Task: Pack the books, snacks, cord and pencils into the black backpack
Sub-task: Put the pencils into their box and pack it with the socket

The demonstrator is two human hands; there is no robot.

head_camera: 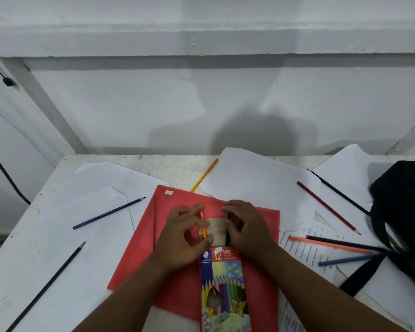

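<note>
Your left hand (185,232) curls over the open flap of the pencil box (222,283), pinching an orange pencil (203,226) at its mouth. Your right hand (246,227) grips a dark green pencil (228,232) there too. The box lies on a red folder (177,291) mid-table; loose pencils are scattered either side. The backpack (403,219) sits at the table's right edge.

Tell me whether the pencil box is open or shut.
Open. The pencil box has its top flap folded back, and the left hand is feeding an orange pencil into the mouth.
</note>
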